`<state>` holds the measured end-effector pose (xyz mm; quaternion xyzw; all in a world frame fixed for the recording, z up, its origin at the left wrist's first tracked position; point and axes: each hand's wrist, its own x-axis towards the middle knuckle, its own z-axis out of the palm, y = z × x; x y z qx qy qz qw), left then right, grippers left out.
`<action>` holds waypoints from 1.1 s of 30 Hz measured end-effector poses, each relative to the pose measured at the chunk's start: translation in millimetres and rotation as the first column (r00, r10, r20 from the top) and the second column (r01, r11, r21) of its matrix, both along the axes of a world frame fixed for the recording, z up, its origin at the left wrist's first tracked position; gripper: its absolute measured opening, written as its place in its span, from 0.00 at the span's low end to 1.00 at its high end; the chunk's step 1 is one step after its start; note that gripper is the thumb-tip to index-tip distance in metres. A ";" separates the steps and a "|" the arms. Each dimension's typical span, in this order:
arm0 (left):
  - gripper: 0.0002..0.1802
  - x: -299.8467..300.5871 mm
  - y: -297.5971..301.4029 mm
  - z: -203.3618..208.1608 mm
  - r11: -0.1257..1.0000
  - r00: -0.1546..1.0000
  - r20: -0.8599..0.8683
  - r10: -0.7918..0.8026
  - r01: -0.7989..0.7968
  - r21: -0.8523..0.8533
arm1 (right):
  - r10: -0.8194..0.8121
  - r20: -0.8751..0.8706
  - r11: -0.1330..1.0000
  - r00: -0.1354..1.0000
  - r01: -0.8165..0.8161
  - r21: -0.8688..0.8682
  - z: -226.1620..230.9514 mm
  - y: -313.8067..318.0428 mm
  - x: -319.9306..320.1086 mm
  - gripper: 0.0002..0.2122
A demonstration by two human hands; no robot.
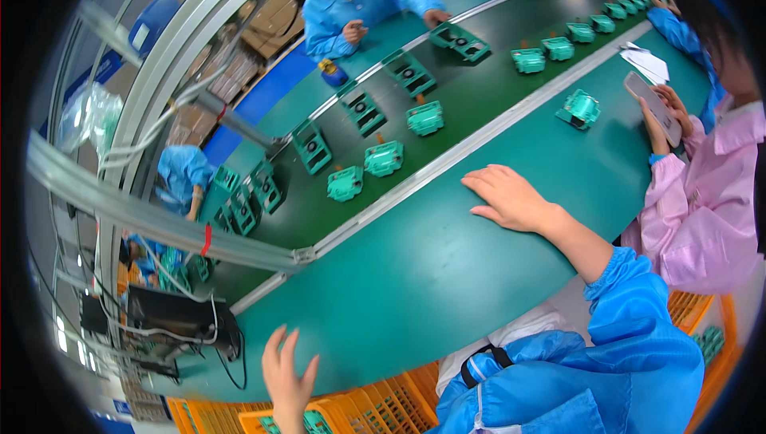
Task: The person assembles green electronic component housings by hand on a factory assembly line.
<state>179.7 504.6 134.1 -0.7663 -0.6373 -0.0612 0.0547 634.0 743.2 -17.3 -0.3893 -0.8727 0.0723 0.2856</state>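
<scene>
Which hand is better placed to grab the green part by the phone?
Probably the right hand: it's on the table, closer to that part. The left hand is farther off, near a crate.

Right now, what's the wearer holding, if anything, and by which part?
Nothing: the right hand lies on the green tabletop; the left hand is empty.

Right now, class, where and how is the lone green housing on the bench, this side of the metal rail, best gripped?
Probably by opposite outer sides of the green housing, the right hand coming from the near left: its blocky body sits apart from the other housings, while a person holding a phone flanks its right.
</scene>
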 end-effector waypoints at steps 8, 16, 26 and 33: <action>0.55 45.4 231.8 -85.6 0.996 0.922 0.384 0.042 -0.069 0.055 | 0.001 -0.012 1.000 1.000 0.000 0.024 -1.2 5.7 3.9 0.26; 0.52 84.4 299.2 -150.8 0.990 0.794 0.604 0.066 -0.130 0.062 | -0.005 -0.026 0.999 1.000 0.004 -0.048 -1.9 3.8 2.4 0.27; 0.46 101.4 299.3 -149.1 0.959 0.840 0.515 0.171 -0.261 0.107 | -0.221 -0.022 0.972 0.975 0.219 -0.080 2.8 19.7 -9.9 0.34; 0.46 101.6 296.0 -147.7 0.941 0.862 0.469 0.192 -0.298 0.163 | -0.286 -0.159 0.947 0.945 0.303 0.101 9.3 105.3 -44.4 0.49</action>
